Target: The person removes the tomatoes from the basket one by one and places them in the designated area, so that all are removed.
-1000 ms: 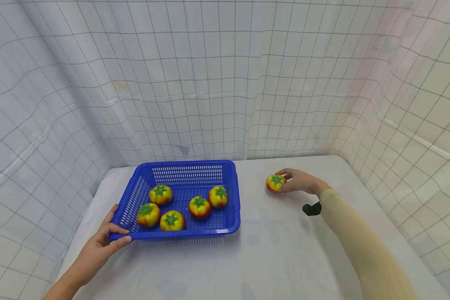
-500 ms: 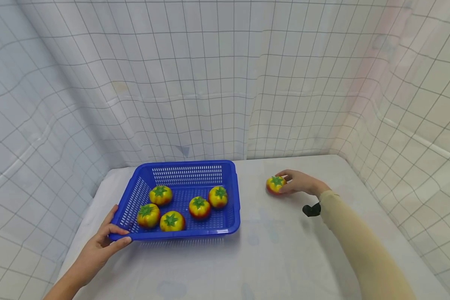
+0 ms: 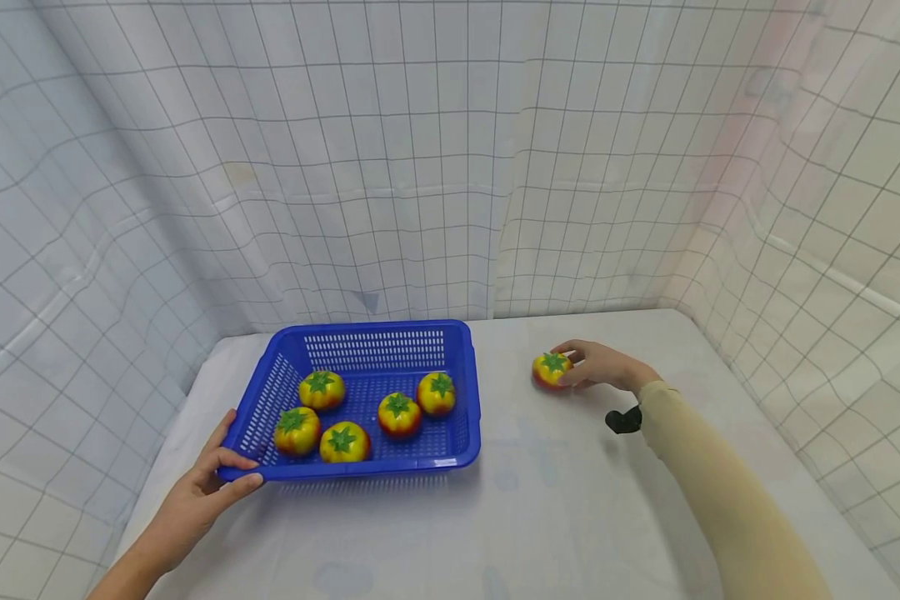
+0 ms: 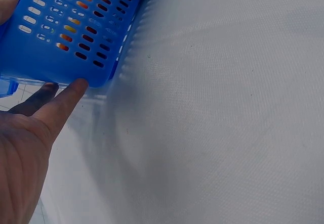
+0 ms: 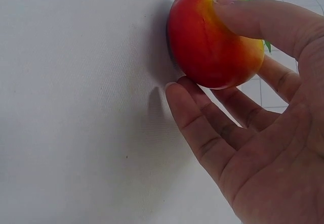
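Observation:
At the left of the head view, a blue plastic basket (image 3: 367,470) with slotted walls holds several red-and-yellow toy tomatoes (image 3: 398,414) with green leaf tops. My left hand (image 3: 198,492) holds the basket's near left corner, with the thumb on the front rim and fingers along the left side. The left wrist view shows fingertips (image 4: 77,85) against the basket corner. Right of the basket, my right hand (image 3: 603,365) grips another toy tomato (image 5: 215,52) on the white cloth. Its thumb lies on top of the fruit, and its other fingers curl around the far side and below.
A white cloth covers the table (image 3: 510,517). White grid-patterned curtains (image 3: 390,167) hang behind it and on both sides. A small black piece (image 3: 624,419) sits at the right wrist by the beige sleeve (image 3: 720,483).
Almost nothing differs. The right hand and its toy tomato have shifted very slightly toward me; the left hand and basket stay where they were.

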Demonstrator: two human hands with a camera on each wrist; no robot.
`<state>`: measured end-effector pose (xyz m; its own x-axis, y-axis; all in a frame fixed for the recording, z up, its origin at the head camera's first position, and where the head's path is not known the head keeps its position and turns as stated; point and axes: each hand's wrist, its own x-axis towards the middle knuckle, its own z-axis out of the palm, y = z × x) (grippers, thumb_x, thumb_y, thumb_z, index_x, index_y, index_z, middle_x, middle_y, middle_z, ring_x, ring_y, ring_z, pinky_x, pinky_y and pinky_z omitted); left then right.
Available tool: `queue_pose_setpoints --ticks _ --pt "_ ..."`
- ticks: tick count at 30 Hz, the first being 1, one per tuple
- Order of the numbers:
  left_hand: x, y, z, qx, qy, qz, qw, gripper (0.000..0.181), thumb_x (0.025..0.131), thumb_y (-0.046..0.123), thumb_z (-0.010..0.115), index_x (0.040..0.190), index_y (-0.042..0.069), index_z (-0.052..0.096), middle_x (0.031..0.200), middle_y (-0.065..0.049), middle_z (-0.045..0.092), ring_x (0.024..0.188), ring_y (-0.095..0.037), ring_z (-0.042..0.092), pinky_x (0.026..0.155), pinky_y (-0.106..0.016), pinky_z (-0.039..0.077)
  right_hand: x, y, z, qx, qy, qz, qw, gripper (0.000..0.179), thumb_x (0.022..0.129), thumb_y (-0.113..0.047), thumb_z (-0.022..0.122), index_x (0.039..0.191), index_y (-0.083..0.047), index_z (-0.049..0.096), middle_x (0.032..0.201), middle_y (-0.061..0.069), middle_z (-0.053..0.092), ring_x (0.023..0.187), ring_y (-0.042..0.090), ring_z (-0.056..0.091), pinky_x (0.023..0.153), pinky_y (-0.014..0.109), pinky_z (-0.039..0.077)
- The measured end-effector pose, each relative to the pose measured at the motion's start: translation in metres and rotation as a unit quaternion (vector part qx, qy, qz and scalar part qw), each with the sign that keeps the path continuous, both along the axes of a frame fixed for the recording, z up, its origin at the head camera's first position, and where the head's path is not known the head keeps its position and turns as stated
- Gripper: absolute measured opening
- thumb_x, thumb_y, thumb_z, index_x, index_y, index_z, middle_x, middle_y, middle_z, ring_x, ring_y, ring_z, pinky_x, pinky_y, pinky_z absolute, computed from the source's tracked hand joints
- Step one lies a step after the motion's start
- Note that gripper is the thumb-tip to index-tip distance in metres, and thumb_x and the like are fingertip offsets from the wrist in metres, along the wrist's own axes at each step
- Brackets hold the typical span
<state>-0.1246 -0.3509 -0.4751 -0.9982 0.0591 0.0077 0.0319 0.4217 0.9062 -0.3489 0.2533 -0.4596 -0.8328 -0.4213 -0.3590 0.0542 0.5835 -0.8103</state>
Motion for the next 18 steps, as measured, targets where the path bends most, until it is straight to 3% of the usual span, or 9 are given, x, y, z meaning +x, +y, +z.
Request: queue_pose_setpoints --ticks 18 --pt "-0.0003 0.0014 0.0007 0.007 0.002 -0.008 0.9999 0.027 0.104 0.018 0.063 0.119 -0.003 0.054 0.17 0.014 -0.009 0.147 -0.061 0.001 0.089 -0.004 0.037 0.0019 0.0037 0.0038 0.008 -0.016 0.005 0.9998 0.077 0.091 -0.021 0.075 0.156 -0.011 0.036 0.155 0.027 0.034 0.126 0.034 0.053 0.101 0.045 0.051"
